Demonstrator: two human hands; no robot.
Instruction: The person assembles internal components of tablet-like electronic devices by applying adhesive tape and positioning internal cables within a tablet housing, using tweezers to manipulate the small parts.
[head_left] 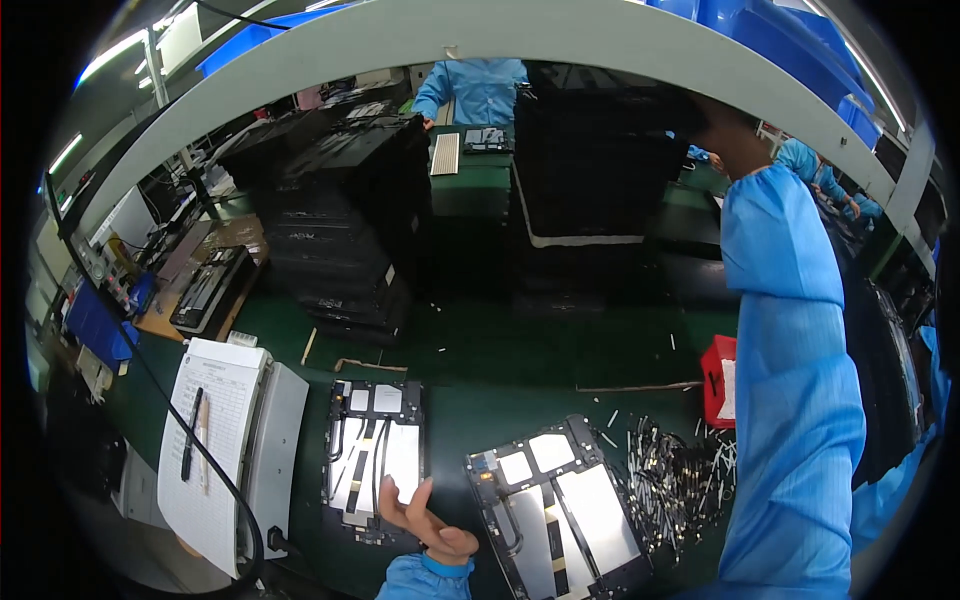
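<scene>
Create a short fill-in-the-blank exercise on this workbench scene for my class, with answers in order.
1. Beside the left hand lie ____ silver-faced panels.
2. The pile of thin strips lies to the ____ of both panels.
3. The small bin near that pile is ____.

Missing words: two; right; red.

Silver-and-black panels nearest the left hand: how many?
2: the left panel, partly behind the left hand, and the angled right panel. Any beneath would be hidden.

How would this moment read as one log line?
Left hand: no visible grip, near left device panel | Right hand: near black stack, shadowed, grip unclear | Green table: right device panel, loose parts, red bin
</scene>
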